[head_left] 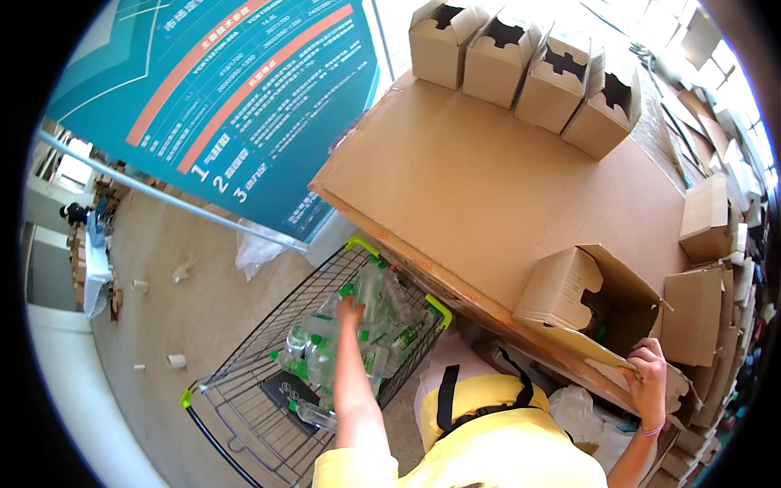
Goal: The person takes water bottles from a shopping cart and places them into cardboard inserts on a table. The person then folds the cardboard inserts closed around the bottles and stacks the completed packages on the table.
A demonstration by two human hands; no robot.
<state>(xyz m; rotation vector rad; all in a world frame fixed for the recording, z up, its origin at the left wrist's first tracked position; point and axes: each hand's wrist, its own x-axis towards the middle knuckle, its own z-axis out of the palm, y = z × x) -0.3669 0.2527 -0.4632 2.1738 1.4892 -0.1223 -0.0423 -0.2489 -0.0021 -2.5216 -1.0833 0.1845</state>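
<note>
My left hand (350, 311) is down in the wire shopping cart (244, 386), its fingers closed at the neck of a clear plastic bottle (347, 290) with a green cap. Around it lie several more empty-looking bottles with green caps, one of them a loose bottle (313, 416) at the cart's near side. On the right, my right hand (648, 374) grips the edge of an open cardboard box (561, 289), which lies tilted on the large carton. Something green shows faintly inside that box; the rest of its inside is dark.
The large flat carton (488, 187) serves as a work surface, with several small open boxes (553, 89) in a row at its far edge. A teal printed banner (244, 106) stands at the left. More cardboard boxes (704, 215) crowd the right. A white cup-like piece (176, 360) lies on the floor.
</note>
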